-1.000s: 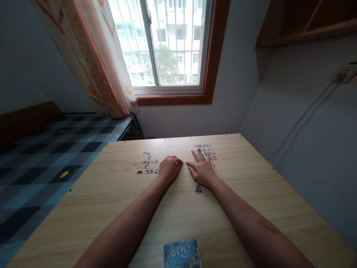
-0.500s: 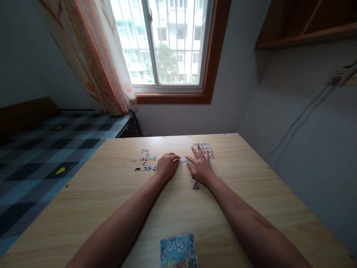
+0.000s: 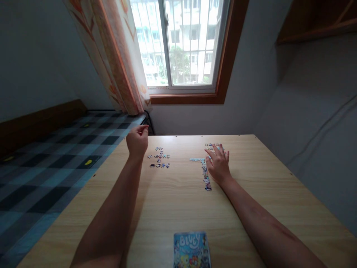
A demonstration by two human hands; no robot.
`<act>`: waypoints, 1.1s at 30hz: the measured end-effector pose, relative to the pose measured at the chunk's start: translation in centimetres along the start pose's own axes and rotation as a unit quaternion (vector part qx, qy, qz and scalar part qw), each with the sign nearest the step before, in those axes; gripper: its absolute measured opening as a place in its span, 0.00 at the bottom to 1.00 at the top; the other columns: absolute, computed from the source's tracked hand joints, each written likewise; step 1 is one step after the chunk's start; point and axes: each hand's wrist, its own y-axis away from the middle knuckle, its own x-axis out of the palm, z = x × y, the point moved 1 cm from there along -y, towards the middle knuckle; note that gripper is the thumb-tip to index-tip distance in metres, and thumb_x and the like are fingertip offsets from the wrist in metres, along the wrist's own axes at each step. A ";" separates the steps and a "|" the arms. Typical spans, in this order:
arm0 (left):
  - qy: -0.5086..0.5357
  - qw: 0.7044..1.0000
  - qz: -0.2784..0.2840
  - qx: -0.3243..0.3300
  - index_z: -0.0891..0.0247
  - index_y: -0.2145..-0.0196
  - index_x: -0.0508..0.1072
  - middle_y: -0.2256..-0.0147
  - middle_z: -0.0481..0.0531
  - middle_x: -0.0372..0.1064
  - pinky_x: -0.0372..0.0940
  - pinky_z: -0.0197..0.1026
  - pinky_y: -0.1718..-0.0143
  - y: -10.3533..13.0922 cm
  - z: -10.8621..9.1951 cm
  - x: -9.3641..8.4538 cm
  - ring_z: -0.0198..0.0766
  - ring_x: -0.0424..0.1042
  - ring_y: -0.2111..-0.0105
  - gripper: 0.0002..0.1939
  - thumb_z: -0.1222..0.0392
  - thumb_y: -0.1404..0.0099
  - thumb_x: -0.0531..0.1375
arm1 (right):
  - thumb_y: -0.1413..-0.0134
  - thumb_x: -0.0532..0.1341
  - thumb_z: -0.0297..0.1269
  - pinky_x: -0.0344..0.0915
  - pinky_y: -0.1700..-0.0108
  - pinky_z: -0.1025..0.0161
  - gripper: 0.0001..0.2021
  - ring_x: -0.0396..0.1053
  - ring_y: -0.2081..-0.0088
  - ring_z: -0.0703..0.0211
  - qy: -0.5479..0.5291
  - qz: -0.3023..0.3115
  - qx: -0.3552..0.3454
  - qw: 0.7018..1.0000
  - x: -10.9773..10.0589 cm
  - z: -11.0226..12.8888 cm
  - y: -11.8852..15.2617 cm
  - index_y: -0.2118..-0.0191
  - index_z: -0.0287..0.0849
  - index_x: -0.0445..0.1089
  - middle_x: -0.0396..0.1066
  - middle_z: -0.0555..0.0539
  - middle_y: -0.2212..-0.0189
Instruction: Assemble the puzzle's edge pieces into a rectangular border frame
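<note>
My left hand (image 3: 137, 142) is raised above the far left part of the table, its fingers curled closed; whatever they may hold is hidden. Just right of it lie several loose jigsaw pieces (image 3: 159, 156), spread in small rows. My right hand (image 3: 219, 163) rests with fingers spread beside a joined corner of jigsaw pieces. One strip (image 3: 196, 159) of that corner runs leftward, and another strip (image 3: 206, 178) comes down toward me. More loose pieces (image 3: 210, 144) lie beyond my right fingers, partly covered by them.
A blue puzzle box (image 3: 192, 250) marked "Bluey" lies at the near edge of the wooden table (image 3: 167, 208). To the left stands a bed with a checked cover (image 3: 64, 156). A curtain (image 3: 122, 67) and window are behind the table, and a wall borders it on the right.
My left hand has lifted off the strip and moved left and up, now closed. My right hand has shifted slightly toward me, uncovering more of the joined corner. The view has turned a little left.
</note>
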 end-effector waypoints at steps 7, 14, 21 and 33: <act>-0.217 0.948 0.223 -0.073 0.59 0.60 0.83 0.62 0.56 0.80 0.67 0.41 0.63 -1.1 7.6 -0.4 0.48 0.77 0.62 0.14 0.55 0.39 0.61 | 0.37 0.54 0.36 0.39 0.34 0.29 0.19 0.43 0.30 0.40 0.004 -0.002 -0.014 1.000 0.1 0.0 0.3 0.44 0.48 0.72 0.57 0.41 0.34; -0.241 0.919 0.308 -0.045 0.57 0.60 0.83 0.62 0.55 0.80 0.68 0.40 0.63 0.2 8.6 2.1 0.47 0.77 0.62 0.13 0.56 0.40 0.61 | 0.38 0.55 0.36 0.41 0.34 0.29 0.18 0.45 0.30 0.39 0.003 -0.004 -0.009 1.000 0.2 -0.6 0.4 0.46 0.48 0.74 0.58 0.41 0.34; -0.185 0.957 0.218 -0.051 0.60 0.54 0.81 0.57 0.59 0.79 0.67 0.43 0.59 2.4 9.7 3.4 0.50 0.76 0.57 0.20 0.50 0.32 0.53 | 0.38 0.54 0.37 0.41 0.34 0.29 0.16 0.45 0.30 0.40 -0.010 -0.012 -0.010 1.000 0.0 -0.3 0.4 0.50 0.48 0.76 0.60 0.41 0.35; -0.214 0.936 0.277 0.041 0.58 0.42 0.71 0.39 0.56 0.66 0.54 0.47 0.39 1.8 13.6 3.1 0.51 0.63 0.40 0.33 0.36 0.37 0.55 | 0.39 0.55 0.37 0.42 0.34 0.29 0.14 0.46 0.31 0.40 -0.039 -0.024 -0.017 0.999 0.0 -0.5 0.5 0.57 0.47 0.79 0.62 0.41 0.37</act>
